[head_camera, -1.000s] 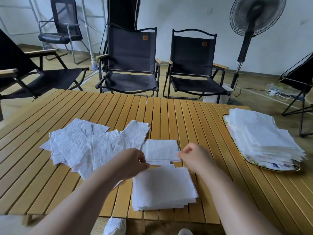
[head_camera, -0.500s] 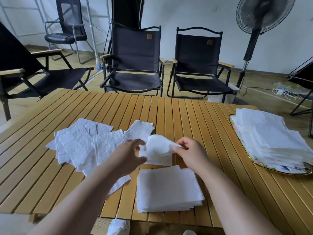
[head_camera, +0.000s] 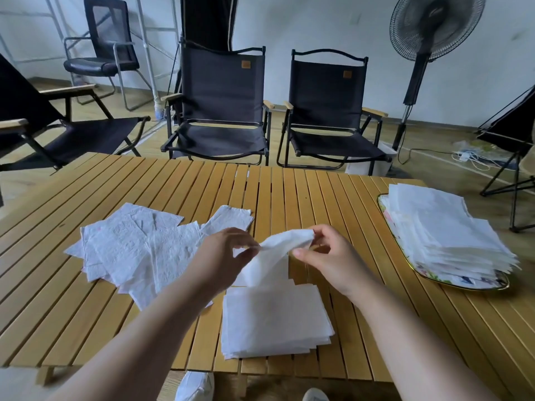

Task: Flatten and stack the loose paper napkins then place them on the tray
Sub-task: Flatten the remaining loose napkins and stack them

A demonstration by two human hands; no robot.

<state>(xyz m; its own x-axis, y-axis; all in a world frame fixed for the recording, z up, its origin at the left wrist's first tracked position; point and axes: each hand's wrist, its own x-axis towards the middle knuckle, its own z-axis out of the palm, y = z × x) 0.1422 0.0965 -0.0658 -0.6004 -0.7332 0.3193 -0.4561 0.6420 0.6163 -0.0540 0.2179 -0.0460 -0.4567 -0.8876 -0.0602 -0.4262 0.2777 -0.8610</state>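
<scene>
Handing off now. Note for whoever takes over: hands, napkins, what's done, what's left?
Left hand and right hand both pinch one napkin, raised over the flattened stack near the front edge of the table.
Loose napkins lie spread on the left.
The tray, far right, already carries a pile of napkins.
Left: flatten the held one, add it, work through the loose ones, move the stack to the tray.

Place: I'm in a plain indoor room, white walls, wood floor, looks like a makeshift workspace.
Seating: black folding camp chairs [head_camera: 223,111] facing me, office chair [head_camera: 107,53] behind.
Tabletop: slatted wood [head_camera: 289,192], camping style.
Extras: pedestal fan [head_camera: 437,24], power strip [head_camera: 464,155] on the floor.
</scene>
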